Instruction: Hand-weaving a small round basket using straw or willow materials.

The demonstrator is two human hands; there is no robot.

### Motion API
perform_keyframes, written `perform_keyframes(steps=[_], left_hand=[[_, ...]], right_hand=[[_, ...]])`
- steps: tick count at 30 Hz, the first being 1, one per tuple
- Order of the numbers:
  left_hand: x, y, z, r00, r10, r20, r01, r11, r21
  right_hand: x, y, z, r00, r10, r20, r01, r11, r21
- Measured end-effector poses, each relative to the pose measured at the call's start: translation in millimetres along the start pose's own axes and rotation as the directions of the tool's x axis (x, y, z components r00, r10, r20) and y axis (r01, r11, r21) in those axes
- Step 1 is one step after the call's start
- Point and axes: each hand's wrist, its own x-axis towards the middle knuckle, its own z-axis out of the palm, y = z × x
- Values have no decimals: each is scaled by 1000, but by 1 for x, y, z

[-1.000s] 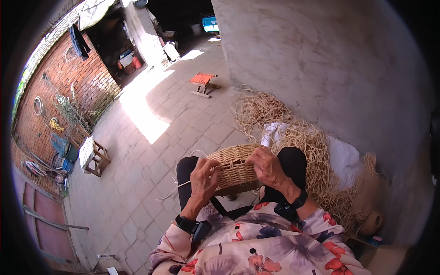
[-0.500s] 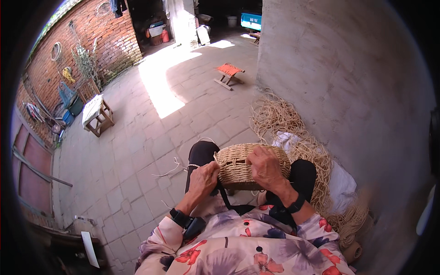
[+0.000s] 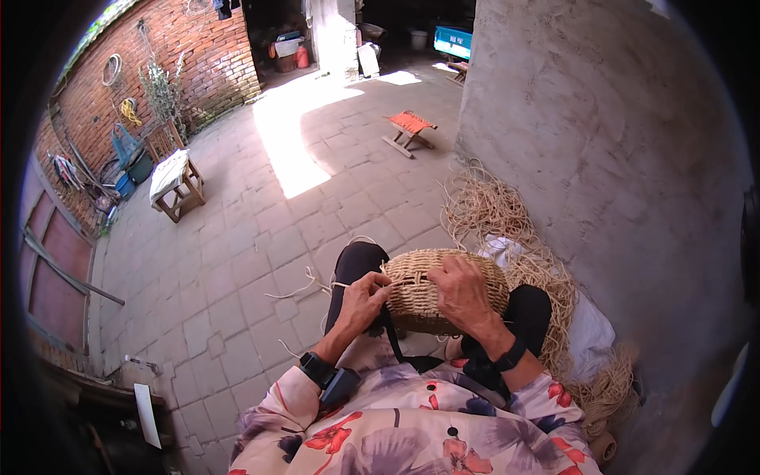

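A woven straw-coloured basket (image 3: 408, 305) rests between my knees, with narrow dark gaps in its weave facing up. At its left end, my left hand (image 3: 362, 302) has thumb and fingertips pinched together on a pale cord (image 3: 339, 284). Loose ends of this cord trail out to the left over my knee. My right hand (image 3: 461, 294) lies over the right part of the basket, knuckles up and fingers curled in close to the gaps. What its fingertips grip is hidden beneath them.
Heaps of loose natural cord (image 3: 487, 207) and a white sack (image 3: 590, 336) lie along the grey wall (image 3: 586, 119) on my right. An orange-topped folding stool (image 3: 410, 123) stands ahead. To the left is a wooden chair (image 3: 179, 184) with a white cover.
The whole view has shifted slightly, so the surroundings sit a little further right and higher. Both hands keep nearly the same places on the basket.
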Motion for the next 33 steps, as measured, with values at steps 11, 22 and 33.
perform_keyframes(steps=[11, 22, 33], left_hand=[[10, -7, 11, 995, 100, -19, -101, 995, -6], [6, 25, 5, 813, -3, 583, 533, 406, -742], [-11, 79, 75, 785, 96, 612, 160, 923, -351]], right_hand=[[-20, 25, 9, 928, 263, -265, -107, 868, 485], [-38, 58, 13, 786, 609, -108, -388, 621, 681], [-96, 98, -3, 803, 595, 15, -563, 750, 347]])
